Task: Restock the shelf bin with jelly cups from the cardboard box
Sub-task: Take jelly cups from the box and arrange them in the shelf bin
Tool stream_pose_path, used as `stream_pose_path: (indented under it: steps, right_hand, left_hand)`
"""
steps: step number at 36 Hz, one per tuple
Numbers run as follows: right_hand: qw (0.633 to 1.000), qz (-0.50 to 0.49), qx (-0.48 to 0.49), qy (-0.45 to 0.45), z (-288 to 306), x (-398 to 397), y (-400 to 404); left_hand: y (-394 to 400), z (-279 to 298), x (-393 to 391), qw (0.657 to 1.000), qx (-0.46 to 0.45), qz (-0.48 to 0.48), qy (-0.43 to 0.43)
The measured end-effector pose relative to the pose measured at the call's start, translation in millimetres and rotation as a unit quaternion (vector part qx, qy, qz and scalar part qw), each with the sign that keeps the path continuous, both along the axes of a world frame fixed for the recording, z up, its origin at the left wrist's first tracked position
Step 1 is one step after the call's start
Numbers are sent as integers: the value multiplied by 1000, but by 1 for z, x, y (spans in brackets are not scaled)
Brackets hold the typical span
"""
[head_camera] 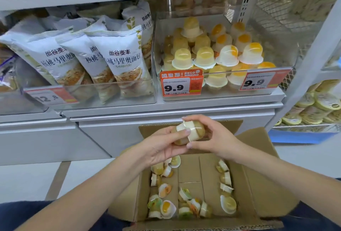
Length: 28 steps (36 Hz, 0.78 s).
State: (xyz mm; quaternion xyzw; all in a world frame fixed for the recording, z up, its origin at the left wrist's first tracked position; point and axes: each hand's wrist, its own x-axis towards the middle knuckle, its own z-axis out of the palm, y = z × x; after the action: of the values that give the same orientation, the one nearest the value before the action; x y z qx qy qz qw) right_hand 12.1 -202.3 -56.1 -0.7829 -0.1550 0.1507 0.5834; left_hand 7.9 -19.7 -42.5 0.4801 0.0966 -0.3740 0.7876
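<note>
Both forearms run bare back from the fingers to the picture's lower edge, with no sleeve, watch or ring in sight. The left hand (162,146) and the right hand (212,136) wear no gloves; the nails look short and unpainted. Well behind the fingers, dark blue cloth, perhaps trousers (22,212), covers the legs.

The scene is bright and evenly lit from above, with only soft shadows inside the cardboard box (258,190). The clear shelf bin (221,94) shows pale glare on its front wall. Toward 12 and 3 o'clock the picture bends and becomes blurred.
</note>
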Motion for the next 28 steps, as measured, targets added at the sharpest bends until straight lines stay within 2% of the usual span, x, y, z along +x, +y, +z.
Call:
stream_pose_path:
  steps: [5, 8, 13, 16, 18, 19, 21, 22, 24, 28]
  right_hand:
    - [998, 49, -31, -21, 12, 3, 13]
    - [993, 65, -69, -70, 20, 8, 17]
    - [984, 82, -96, -123, 35, 13, 12]
    - [983, 56, -94, -144, 43, 7, 9]
    - [982, 5, -90, -169, 56, 9, 1]
    - [980, -27, -86, -179, 66, 13, -5]
    - [970, -89, -94, -205, 91, 28, -15]
    - [961, -113, -114, -225, 105, 38, -19]
    - [940, -150, -164, -258, 129, 61, -22]
    - [916, -184, -253, -252, 155, 111, -13]
  left_hand:
    - [20, 11, 6, 1000, 21, -18, 14]
    - [23, 17, 11, 998, 49, -27, -9]
    - [28, 22, 9, 998, -7, -55, -12]
    - [38, 24, 3, 996, -16, -88, -19]
    - [48, 27, 1, 994, 45, -86, -42]
    - [53, 29, 0, 987, 114, -84, -78]
    - [62, 32, 0, 954, 245, -74, -157]
    - [66, 32, 0, 942, 277, -62, -181]
    - [73, 30, -1, 932, 298, -43, -200]
    - [78, 23, -7, 922, 313, -40, -224]
